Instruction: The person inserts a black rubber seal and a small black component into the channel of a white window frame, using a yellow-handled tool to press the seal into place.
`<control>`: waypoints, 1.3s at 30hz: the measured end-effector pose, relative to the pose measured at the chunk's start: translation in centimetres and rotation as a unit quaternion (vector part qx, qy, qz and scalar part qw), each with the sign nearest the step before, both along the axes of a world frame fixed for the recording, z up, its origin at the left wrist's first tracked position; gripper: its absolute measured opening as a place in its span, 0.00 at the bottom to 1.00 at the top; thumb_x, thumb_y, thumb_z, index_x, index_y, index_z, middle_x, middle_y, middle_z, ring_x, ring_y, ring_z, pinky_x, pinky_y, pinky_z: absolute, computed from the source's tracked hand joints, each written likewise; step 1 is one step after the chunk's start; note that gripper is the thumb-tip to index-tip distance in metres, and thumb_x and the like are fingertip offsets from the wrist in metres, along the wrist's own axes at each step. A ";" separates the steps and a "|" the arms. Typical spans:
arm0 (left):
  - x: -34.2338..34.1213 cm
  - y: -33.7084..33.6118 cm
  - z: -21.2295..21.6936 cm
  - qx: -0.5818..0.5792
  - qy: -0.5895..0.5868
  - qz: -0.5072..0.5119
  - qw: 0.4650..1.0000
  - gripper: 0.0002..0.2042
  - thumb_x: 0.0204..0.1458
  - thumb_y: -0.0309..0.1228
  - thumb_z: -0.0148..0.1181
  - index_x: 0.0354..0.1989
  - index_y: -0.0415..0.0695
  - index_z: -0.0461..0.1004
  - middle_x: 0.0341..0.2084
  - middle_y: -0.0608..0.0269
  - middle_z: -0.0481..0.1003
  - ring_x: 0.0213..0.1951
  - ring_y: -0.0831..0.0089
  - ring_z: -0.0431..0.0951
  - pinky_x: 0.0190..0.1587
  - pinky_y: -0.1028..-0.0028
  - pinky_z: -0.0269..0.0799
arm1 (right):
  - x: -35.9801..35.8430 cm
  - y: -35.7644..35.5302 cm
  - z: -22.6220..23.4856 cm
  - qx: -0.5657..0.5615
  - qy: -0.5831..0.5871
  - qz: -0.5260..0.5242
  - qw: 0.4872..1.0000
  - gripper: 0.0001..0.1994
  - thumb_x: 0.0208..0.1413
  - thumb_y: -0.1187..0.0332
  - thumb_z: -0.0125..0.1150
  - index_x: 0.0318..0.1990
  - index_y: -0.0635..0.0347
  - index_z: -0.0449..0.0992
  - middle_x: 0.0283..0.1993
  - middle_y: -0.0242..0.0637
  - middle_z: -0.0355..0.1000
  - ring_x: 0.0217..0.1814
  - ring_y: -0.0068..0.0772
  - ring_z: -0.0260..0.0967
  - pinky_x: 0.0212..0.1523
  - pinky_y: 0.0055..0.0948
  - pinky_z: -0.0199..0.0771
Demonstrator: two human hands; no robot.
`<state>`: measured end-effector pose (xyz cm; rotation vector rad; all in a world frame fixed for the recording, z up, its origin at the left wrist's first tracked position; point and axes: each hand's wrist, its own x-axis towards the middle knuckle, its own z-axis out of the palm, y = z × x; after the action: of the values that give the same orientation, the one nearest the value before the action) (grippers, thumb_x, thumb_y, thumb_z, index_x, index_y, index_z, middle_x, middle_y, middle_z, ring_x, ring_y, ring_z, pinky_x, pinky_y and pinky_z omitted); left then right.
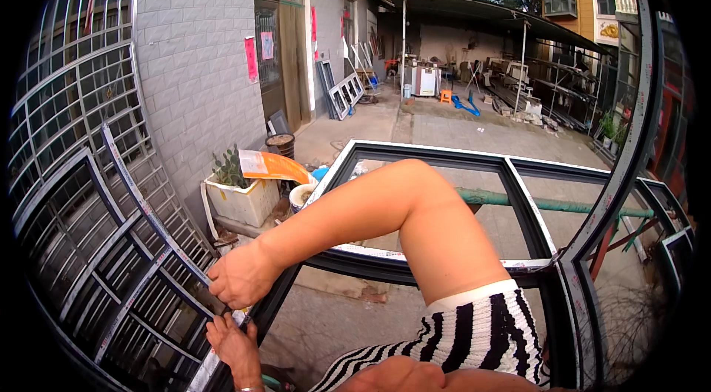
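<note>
Pinching the frame's protective tape (238,316) at the dark window frame (433,267) corner, my right hand (238,276) holds it closed-fisted; my left hand (234,344) steadies below, so I'd peel slowly along the rail.

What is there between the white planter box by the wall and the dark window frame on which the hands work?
In the head view, an orange-and-white bag and a pale bucket lie between the planter box and the window frame.
</note>
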<state>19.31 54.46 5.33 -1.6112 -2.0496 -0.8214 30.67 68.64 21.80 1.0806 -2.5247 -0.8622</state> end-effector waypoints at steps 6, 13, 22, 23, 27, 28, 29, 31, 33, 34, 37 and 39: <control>-0.7 0.1 -0.8 -0.012 0.020 0.000 1.000 0.26 0.32 0.36 0.73 0.41 0.36 0.75 0.35 0.56 0.68 0.42 0.57 0.67 0.46 0.62 0.63 | 0.3 -2.8 -1.2 -0.385 -0.073 -0.385 0.836 0.11 0.45 0.63 0.63 0.33 0.59 0.78 0.28 0.49 0.73 0.36 0.52 0.75 0.37 0.51 0.74; -0.9 0.0 -0.8 -0.017 0.010 0.012 1.000 0.24 0.33 0.38 0.72 0.38 0.34 0.76 0.34 0.57 0.69 0.43 0.58 0.67 0.47 0.62 0.63 | 0.8 -0.8 1.2 0.017 -0.029 0.055 0.998 0.12 0.51 0.58 0.59 0.34 0.57 0.75 0.40 0.36 0.72 0.46 0.39 0.69 0.41 0.37 0.69; -1.0 1.3 -2.1 -0.012 0.010 -0.002 1.000 0.24 0.30 0.39 0.73 0.36 0.35 0.77 0.34 0.57 0.70 0.44 0.56 0.67 0.46 0.60 0.64 | -0.3 -2.1 -1.4 -0.566 -0.049 -0.412 0.712 0.21 0.53 0.60 0.59 0.48 0.68 0.71 0.24 0.49 0.75 0.19 0.42 0.75 0.27 0.38 0.77; -0.6 1.7 -2.4 0.001 0.028 -0.027 0.999 0.25 0.30 0.41 0.73 0.35 0.36 0.77 0.34 0.56 0.70 0.44 0.56 0.67 0.47 0.60 0.63 | 0.8 -0.5 -1.9 -0.552 -0.082 -0.449 0.698 0.22 0.54 0.62 0.58 0.53 0.65 0.67 0.33 0.52 0.76 0.26 0.43 0.77 0.31 0.39 0.78; -2.2 0.4 -2.7 0.050 0.044 -0.003 0.998 0.22 0.36 0.46 0.70 0.31 0.39 0.78 0.34 0.53 0.71 0.42 0.55 0.69 0.47 0.58 0.64 | 1.5 -0.4 2.2 -0.054 -0.048 -0.053 0.996 0.21 0.56 0.66 0.52 0.58 0.57 0.65 0.63 0.53 0.62 0.59 0.50 0.65 0.49 0.43 0.72; -1.9 0.1 -3.0 0.042 0.036 -0.013 0.998 0.22 0.36 0.46 0.70 0.31 0.39 0.78 0.34 0.54 0.71 0.42 0.55 0.69 0.48 0.59 0.64 | 2.2 -0.9 2.7 0.030 -0.105 -0.033 0.993 0.20 0.57 0.66 0.50 0.58 0.56 0.65 0.67 0.51 0.58 0.65 0.52 0.59 0.52 0.43 0.69; -1.8 0.3 -2.8 0.039 0.036 -0.010 0.999 0.22 0.35 0.46 0.70 0.31 0.39 0.78 0.34 0.54 0.71 0.42 0.55 0.69 0.48 0.59 0.64 | 1.9 -0.5 2.3 0.023 -0.071 0.000 0.997 0.17 0.56 0.65 0.49 0.53 0.57 0.69 0.63 0.47 0.63 0.62 0.48 0.62 0.49 0.39 0.69; -1.6 0.6 -2.8 0.017 0.036 -0.008 0.999 0.23 0.35 0.47 0.70 0.31 0.39 0.78 0.34 0.55 0.71 0.43 0.55 0.69 0.48 0.59 0.64 | 1.3 -0.2 1.5 0.029 -0.077 0.020 0.996 0.15 0.56 0.65 0.50 0.49 0.59 0.71 0.61 0.47 0.64 0.61 0.48 0.63 0.49 0.40 0.68; -1.6 0.6 -2.5 0.005 0.036 -0.007 0.999 0.23 0.34 0.47 0.71 0.31 0.39 0.78 0.34 0.55 0.71 0.43 0.56 0.68 0.49 0.59 0.63 | 0.4 -0.5 1.4 0.033 -0.069 0.045 0.996 0.13 0.54 0.64 0.52 0.42 0.61 0.73 0.57 0.46 0.66 0.56 0.46 0.64 0.49 0.39 0.67; -1.5 0.7 -2.4 0.000 0.037 -0.007 0.999 0.23 0.34 0.47 0.71 0.31 0.39 0.78 0.34 0.56 0.71 0.43 0.56 0.68 0.49 0.59 0.63 | 0.4 -0.4 1.4 0.029 -0.076 0.042 0.996 0.13 0.54 0.63 0.52 0.43 0.61 0.72 0.55 0.46 0.67 0.55 0.45 0.64 0.49 0.39 0.67; -1.3 0.5 -2.2 -0.017 0.033 -0.009 0.999 0.24 0.33 0.48 0.72 0.31 0.39 0.79 0.35 0.57 0.71 0.44 0.57 0.68 0.49 0.60 0.63 | 0.6 -0.2 1.2 0.014 -0.094 0.017 0.995 0.15 0.55 0.61 0.54 0.44 0.61 0.71 0.49 0.45 0.70 0.50 0.44 0.66 0.47 0.39 0.67; -1.1 1.0 -2.5 -0.019 0.027 -0.015 0.999 0.24 0.33 0.49 0.72 0.31 0.39 0.79 0.35 0.57 0.71 0.44 0.57 0.68 0.50 0.60 0.62 | 1.0 -0.5 0.9 0.000 -0.103 -0.023 0.994 0.16 0.56 0.59 0.56 0.45 0.62 0.70 0.44 0.45 0.72 0.45 0.45 0.68 0.44 0.39 0.69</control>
<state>18.18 55.46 2.86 -1.6697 -2.0199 -0.7468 31.65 68.18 22.71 1.1702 -2.7265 -0.7994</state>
